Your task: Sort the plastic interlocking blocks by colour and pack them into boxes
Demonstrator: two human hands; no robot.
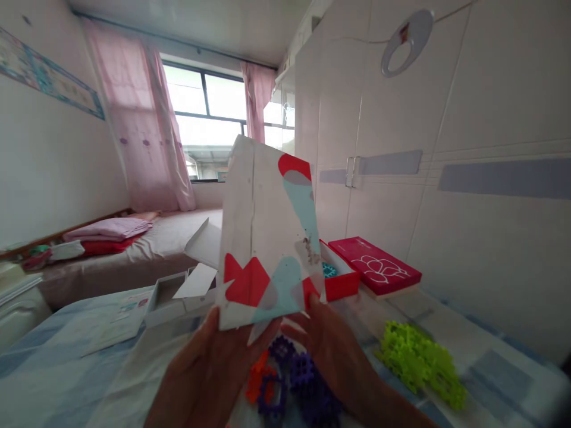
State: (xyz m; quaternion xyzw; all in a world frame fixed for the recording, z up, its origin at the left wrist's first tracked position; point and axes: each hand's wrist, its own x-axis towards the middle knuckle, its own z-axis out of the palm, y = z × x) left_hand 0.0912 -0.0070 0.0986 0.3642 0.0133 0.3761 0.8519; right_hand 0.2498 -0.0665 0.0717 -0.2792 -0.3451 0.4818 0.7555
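Observation:
Upright in front of me is a white cardboard panel (pixel 267 214) printed with red and pale blue shapes, creased near its left side and scuffed on the right. My left hand (pixel 209 356) grips its lower left corner from below. Around the lower right corner close the fingers of my right hand (pixel 328 339). Below the panel, between my wrists, lie purple interlocking plastic pieces (pixel 307 380) and an orange piece (pixel 257 377). Some of these are hidden behind my hands and forearms.
Yellow-green plastic pieces (pixel 419 359) lie on the right of the checked cloth. Behind the panel stand an open red box (pixel 345 288) and its red lid (pixel 379 264). An open white box (pixel 167 297) and a flat printed sheet (pixel 122 315) are left. A white wardrobe (pixel 388 125) rises right.

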